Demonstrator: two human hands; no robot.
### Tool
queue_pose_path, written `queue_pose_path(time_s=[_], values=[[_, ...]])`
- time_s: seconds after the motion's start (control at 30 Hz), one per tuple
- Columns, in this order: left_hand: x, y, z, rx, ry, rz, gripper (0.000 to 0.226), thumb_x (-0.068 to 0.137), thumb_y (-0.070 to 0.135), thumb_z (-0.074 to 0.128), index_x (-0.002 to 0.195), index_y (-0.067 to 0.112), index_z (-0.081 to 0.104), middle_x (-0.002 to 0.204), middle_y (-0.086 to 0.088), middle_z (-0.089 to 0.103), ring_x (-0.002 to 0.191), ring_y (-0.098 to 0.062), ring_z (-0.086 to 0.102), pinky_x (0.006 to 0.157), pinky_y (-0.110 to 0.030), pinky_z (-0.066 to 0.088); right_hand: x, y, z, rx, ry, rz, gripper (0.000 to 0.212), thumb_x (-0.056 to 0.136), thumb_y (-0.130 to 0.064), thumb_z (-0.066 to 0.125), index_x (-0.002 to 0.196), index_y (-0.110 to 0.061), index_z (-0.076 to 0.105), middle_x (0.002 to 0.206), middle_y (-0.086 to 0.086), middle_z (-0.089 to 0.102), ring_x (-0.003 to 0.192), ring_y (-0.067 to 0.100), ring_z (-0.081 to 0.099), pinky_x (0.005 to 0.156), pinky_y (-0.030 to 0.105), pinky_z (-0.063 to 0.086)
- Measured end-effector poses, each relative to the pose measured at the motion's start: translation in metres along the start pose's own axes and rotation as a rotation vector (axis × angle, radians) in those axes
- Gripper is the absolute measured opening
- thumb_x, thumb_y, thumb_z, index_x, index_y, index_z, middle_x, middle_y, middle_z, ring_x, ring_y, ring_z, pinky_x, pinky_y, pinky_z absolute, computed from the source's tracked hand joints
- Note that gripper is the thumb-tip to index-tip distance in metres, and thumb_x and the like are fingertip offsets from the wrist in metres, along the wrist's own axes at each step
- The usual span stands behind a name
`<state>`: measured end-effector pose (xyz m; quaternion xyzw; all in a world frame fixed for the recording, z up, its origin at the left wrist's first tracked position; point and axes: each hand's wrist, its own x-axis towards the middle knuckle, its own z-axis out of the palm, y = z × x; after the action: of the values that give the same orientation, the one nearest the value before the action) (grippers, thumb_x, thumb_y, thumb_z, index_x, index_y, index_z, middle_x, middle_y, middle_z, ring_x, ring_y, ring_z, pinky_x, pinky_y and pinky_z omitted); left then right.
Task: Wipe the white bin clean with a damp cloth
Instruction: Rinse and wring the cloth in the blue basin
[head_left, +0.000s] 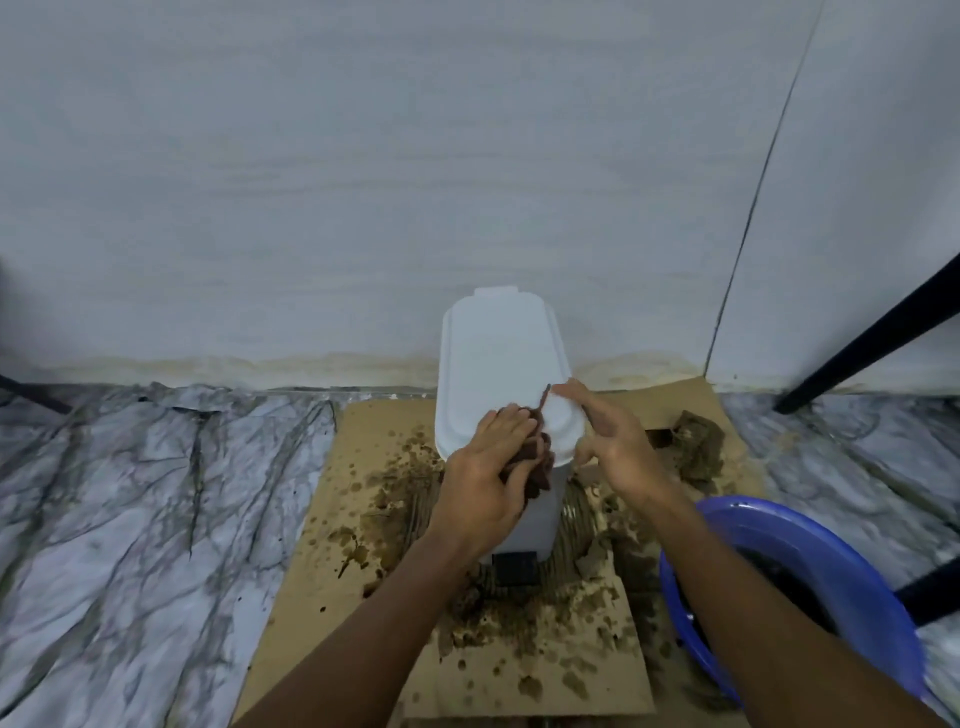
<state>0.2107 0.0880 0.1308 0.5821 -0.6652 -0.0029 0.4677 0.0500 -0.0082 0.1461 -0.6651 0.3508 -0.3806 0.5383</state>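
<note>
A white pedal bin with its lid closed stands upright on a sheet of cardboard against the wall. My left hand presses a dark brown cloth against the near edge of the lid and the front wall below it. My right hand rests on the bin's near right corner, fingers spread, one fingertip touching the lid by a thin strand of the cloth. The bin's black pedal shows at its foot.
The cardboard is spattered with brown wet stains. A blue basin with dark water sits at the right, near my right forearm. A brown clump lies right of the bin. Black furniture legs cross the right side. The floor is marble.
</note>
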Motion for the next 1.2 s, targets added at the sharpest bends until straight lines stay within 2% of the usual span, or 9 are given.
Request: queue_pose_path(time_s=[0.1, 0.2, 0.5, 0.63, 0.7, 0.8, 1.0, 1.1, 1.2], values=[[0.013, 0.040, -0.011, -0.231, 0.048, -0.245, 0.027, 0.096, 0.009, 0.068, 0.121, 0.016, 0.074, 0.105, 0.039, 0.066, 0.107, 0.016, 0.061, 0.094, -0.009, 0.048, -0.044, -0.007, 0.014, 0.105, 0.220, -0.093, 0.055, 0.070, -0.010, 0.067, 0.119, -0.035, 0.064, 0.129, -0.005, 0.066, 0.124, 0.009, 0.059, 0.103, 0.030, 0.049], [0.029, 0.071, -0.011, -0.336, 0.017, -0.386, 0.016, 0.097, 0.017, 0.067, 0.108, 0.020, 0.079, 0.094, 0.022, 0.074, 0.091, 0.008, 0.068, 0.083, -0.014, 0.055, -0.072, -0.020, 0.022, 0.202, 0.266, -0.112, 0.044, 0.075, -0.030, 0.076, 0.118, -0.023, 0.068, 0.117, 0.003, 0.073, 0.111, 0.014, 0.069, 0.086, 0.022, 0.056], [0.045, 0.101, 0.018, -0.412, -0.288, -0.653, 0.035, 0.098, 0.051, 0.060, 0.094, 0.022, 0.080, 0.091, 0.003, 0.077, 0.087, -0.015, 0.072, 0.089, -0.047, 0.057, -0.093, -0.062, -0.023, 0.369, 0.398, 0.238, 0.044, 0.077, 0.010, 0.078, 0.113, -0.015, 0.069, 0.100, 0.009, 0.078, 0.090, 0.025, 0.077, 0.075, 0.041, 0.064], [0.027, 0.107, 0.021, -0.345, -0.332, -0.530, 0.071, 0.086, 0.079, 0.049, 0.130, 0.026, 0.068, 0.130, 0.006, 0.068, 0.120, -0.016, 0.063, 0.104, -0.042, 0.050, -0.099, -0.067, -0.047, 0.386, 0.516, 0.263, 0.046, 0.081, 0.013, 0.073, 0.111, -0.021, 0.070, 0.098, 0.005, 0.076, 0.085, 0.023, 0.077, 0.067, 0.034, 0.063], [0.015, 0.117, 0.019, -0.303, -0.295, -0.400, 0.065, 0.086, 0.065, 0.064, 0.136, 0.024, 0.064, 0.129, 0.009, 0.066, 0.119, -0.009, 0.061, 0.102, -0.031, 0.051, -0.101, -0.064, -0.056, 0.330, 0.547, 0.290, 0.040, 0.083, 0.011, 0.072, 0.105, -0.022, 0.074, 0.102, 0.007, 0.075, 0.088, 0.025, 0.076, 0.070, 0.034, 0.063], [0.007, 0.136, 0.025, -0.153, -0.399, -0.140, 0.049, 0.077, 0.056, 0.078, 0.119, 0.033, 0.071, 0.107, 0.016, 0.074, 0.095, -0.001, 0.066, 0.082, -0.023, 0.054, -0.105, -0.066, -0.066, 0.311, 0.572, 0.352, 0.028, 0.085, 0.009, 0.070, 0.097, -0.016, 0.077, 0.099, 0.011, 0.077, 0.088, 0.027, 0.076, 0.070, 0.033, 0.064], [0.010, 0.146, 0.059, -0.064, -0.444, -0.102, 0.034, 0.073, 0.006, 0.064, 0.104, 0.016, 0.073, 0.088, -0.002, 0.074, 0.078, -0.018, 0.063, 0.063, -0.029, 0.044, -0.126, -0.066, -0.096, 0.313, 0.538, 0.417, 0.039, 0.079, 0.021, 0.063, 0.107, -0.004, 0.075, 0.108, 0.014, 0.071, 0.098, 0.028, 0.071, 0.076, 0.029, 0.063], [0.009, 0.142, 0.070, -0.042, -0.491, -0.124, 0.030, 0.070, 0.002, 0.059, 0.095, 0.008, 0.074, 0.085, -0.009, 0.075, 0.081, -0.024, 0.067, 0.075, -0.040, 0.054, -0.147, -0.056, -0.119, -0.102, 0.505, 0.421, 0.035, 0.076, 0.011, 0.076, 0.101, -0.013, 0.079, 0.095, 0.006, 0.076, 0.083, 0.016, 0.071, 0.060, 0.017, 0.056], [0.001, 0.132, 0.083, -0.003, -0.588, -0.047, 0.029, 0.063, 0.008, 0.052, 0.081, 0.012, 0.075, 0.074, -0.004, 0.073, 0.073, -0.021, 0.066, 0.071, -0.039, 0.055, -0.164, -0.040, -0.136, -0.444, 0.337, 0.467, 0.011, 0.078, -0.005, 0.083, 0.086, -0.013, 0.081, 0.070, 0.005, 0.075, 0.066, 0.020, 0.072, 0.061, 0.030, 0.060]])
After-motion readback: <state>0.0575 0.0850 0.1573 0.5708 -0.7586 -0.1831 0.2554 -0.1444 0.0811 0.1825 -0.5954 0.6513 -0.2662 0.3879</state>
